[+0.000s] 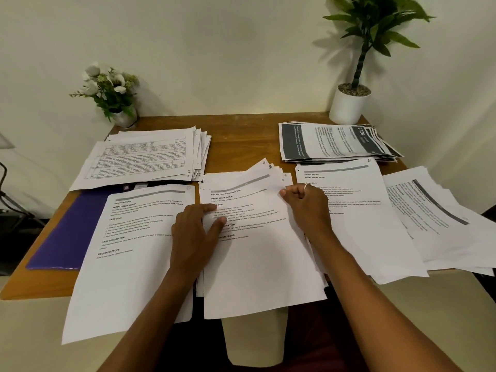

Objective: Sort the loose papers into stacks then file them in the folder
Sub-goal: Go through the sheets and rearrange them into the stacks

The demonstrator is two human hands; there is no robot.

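A centre stack of printed papers (pixel 257 253) lies in front of me, its upper right corners fanned out. My left hand (pixel 197 232) rests flat on its left edge, fingers spread. My right hand (pixel 306 208) pinches the top sheet's right edge. A single sheet (pixel 134 251) lies to the left, partly over a purple folder (pixel 67 237). A pile of table-printed pages (pixel 145 157) sits at the back left. A pile with dark-banded pages (pixel 335 142) sits at the back right. More sheets (pixel 357 216) and a skewed pile (pixel 434 218) lie on the right.
The wooden table (pixel 241 135) stands against a white wall. A small vase of white flowers (pixel 112 95) is at the back left corner and a white potted plant (pixel 349 103) at the back right. Papers overhang the front and right edges.
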